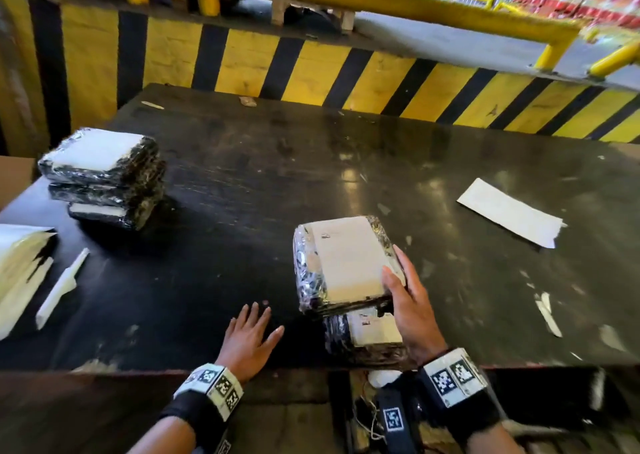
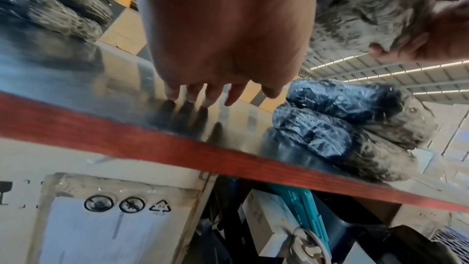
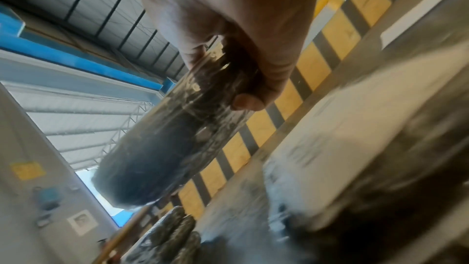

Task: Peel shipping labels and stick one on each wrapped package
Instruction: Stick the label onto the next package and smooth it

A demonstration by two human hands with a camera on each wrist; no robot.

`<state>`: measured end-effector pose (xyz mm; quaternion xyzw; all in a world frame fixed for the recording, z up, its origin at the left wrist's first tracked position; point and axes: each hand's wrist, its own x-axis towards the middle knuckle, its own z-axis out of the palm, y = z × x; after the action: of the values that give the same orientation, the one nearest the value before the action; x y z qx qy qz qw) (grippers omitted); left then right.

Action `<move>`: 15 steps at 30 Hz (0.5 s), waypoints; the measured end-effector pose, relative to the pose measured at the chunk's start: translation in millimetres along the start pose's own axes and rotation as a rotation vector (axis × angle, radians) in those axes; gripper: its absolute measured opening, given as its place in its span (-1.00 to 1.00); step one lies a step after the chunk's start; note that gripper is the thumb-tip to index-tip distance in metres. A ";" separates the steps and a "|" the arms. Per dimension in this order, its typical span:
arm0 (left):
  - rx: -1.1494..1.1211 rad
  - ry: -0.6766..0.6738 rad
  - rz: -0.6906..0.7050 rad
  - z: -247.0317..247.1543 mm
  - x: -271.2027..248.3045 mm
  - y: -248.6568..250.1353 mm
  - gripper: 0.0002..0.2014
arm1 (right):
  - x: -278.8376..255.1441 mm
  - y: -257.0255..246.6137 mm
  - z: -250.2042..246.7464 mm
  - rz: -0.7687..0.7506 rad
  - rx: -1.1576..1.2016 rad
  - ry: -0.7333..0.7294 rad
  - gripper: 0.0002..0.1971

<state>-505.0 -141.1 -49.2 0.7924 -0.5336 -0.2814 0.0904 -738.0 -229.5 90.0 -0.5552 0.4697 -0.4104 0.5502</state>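
My right hand [image 1: 393,263] grips the near right corner of a black film-wrapped package [image 1: 341,259] with a white label on top, held tilted above the table. In the right wrist view the thumb and fingers [image 3: 247,101] clamp the package [image 3: 164,148] edge. Under it lies another labelled package [image 1: 367,335] near the table's front edge. My left hand [image 1: 256,318] is spread flat, fingertips [image 2: 172,95] touching the dark table [image 1: 242,183], holding nothing. A stack of three wrapped packages [image 1: 104,176] stands far left, the top one showing a white label.
A white backing sheet [image 1: 509,211] lies at the right of the table. At the left edge are more white sheets [image 1: 17,266] and a rolled paper strip [image 1: 62,287]. Paper scraps [image 1: 547,311] dot the right side. A yellow-black striped barrier [image 1: 311,69] runs behind the table.
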 end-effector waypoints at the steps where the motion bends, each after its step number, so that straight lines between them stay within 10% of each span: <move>1: 0.058 -0.004 -0.006 8.2 0.2 4.8 -0.34 | -2.6 2.3 -13.2 0.007 -0.009 0.004 -0.51; 15: 0.225 0.022 -0.011 34.6 -13.6 1.8 -0.28 | -3.8 55.1 -69.1 0.039 -0.280 0.022 -0.46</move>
<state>-528.9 -124.3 -72.1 0.8035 -0.5564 -0.2116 0.0049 -809.8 -238.8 39.4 -0.6127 0.5391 -0.3363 0.4701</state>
